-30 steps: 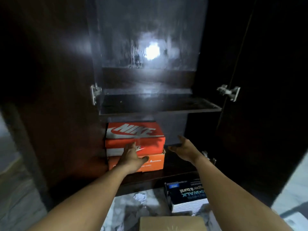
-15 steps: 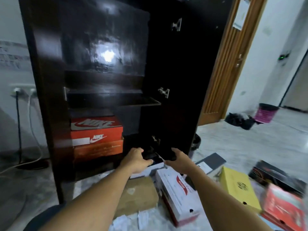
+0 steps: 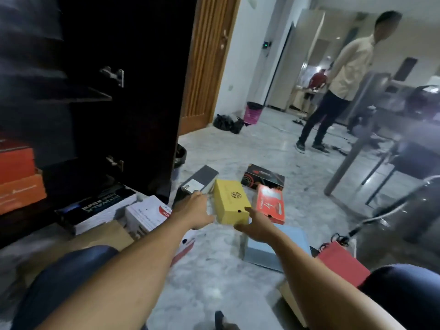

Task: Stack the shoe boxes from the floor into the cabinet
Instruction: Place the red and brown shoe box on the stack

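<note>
Both hands reaching to a yellow shoe box on the floor

Left hand (image 3: 194,211) and right hand (image 3: 258,228), fingers spread, flank the yellow shoe box (image 3: 229,202) at frame centre; the dark cabinet (image 3: 133,91) fills the upper left, orange boxes (image 3: 19,177) inside.

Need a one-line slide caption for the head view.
Both hands, left and right, open beside a yellow shoe box on the floor.

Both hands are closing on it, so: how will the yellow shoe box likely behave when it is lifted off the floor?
The yellow box looks like rigid cardboard with crisp edges, so it should probably stay stiff. With the left hand and right hand on opposite sides, it seems unlikely to tip. Its weight cannot be judged.
</note>
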### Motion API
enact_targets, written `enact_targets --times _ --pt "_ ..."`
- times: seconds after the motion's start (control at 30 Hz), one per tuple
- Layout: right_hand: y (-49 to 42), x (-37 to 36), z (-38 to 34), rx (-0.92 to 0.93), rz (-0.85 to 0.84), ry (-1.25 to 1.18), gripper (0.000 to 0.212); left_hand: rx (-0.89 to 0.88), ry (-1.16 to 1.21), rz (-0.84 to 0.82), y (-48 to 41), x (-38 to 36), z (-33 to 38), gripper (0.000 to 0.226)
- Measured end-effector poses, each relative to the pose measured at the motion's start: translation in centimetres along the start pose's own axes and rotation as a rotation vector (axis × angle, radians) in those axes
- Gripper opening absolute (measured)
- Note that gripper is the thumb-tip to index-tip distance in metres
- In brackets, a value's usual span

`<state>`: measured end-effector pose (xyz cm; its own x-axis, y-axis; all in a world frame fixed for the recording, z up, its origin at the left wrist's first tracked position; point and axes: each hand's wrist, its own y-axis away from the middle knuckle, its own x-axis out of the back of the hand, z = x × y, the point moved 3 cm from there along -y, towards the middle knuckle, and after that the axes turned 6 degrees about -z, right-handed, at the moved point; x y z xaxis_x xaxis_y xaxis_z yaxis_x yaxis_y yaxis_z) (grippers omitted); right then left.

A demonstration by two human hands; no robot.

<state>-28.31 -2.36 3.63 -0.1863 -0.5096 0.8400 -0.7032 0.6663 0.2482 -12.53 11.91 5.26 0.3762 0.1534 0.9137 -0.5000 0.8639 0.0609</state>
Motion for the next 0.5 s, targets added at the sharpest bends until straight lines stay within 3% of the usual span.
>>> enact_targets --times 0.33,0.5 --pt "3.9 0.8 17.7 -0.341 0.155 -0.159 0.078 -0.151 -0.091 -0.238 -6.7 -10.0 9.7 0.057" --pt "7.2 3.6 25.5 -0.454 0.439 -0.180 0.061 -0.215 -0.029 -0.341 -9.4 -17.0 16.7 0.064"
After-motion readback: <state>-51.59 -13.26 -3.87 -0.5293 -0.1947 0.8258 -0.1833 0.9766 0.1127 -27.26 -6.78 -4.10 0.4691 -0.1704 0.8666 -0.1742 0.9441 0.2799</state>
